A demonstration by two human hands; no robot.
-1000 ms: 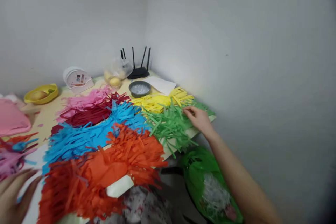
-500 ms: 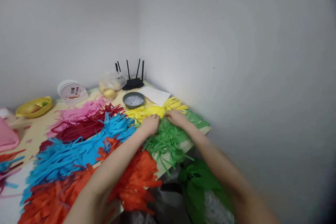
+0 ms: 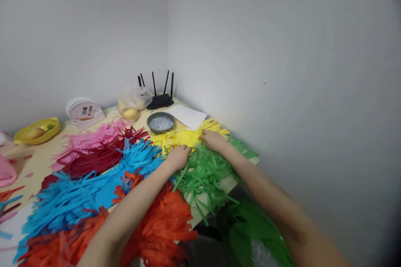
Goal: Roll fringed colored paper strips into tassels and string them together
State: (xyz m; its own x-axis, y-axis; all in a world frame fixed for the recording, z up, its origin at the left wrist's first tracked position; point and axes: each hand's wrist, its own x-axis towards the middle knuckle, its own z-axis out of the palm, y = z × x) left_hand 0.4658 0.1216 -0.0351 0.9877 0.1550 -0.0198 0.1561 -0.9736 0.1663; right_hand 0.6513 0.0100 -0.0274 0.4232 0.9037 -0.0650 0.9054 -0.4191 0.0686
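Observation:
My left hand (image 3: 178,157) is closed, with its fingers curled down at the left edge of a heap of green fringed paper (image 3: 206,171). A little farther right and back, my right hand (image 3: 214,139) has its fingers curled into the upper edge of the same green fringe. Both sets of fingertips are partly hidden among the strips. Just behind the hands lies yellow fringed paper (image 3: 184,137). Blue fringe (image 3: 106,185) spreads to the left of my left hand. Orange-red fringe (image 3: 159,221) lies partly beneath my left forearm.
Dark red (image 3: 97,160) and pink fringe (image 3: 97,135) lie farther left. Behind stand a grey bowl (image 3: 161,123), a white sheet (image 3: 188,116), a black router (image 3: 160,101) and a bag of yellow fruit (image 3: 130,112). A green bag (image 3: 250,225) hangs below the table edge; a wall rises at right.
My hands have moved slightly apart: the left a little nearer me, the right a little farther back. The view has also shifted slightly.

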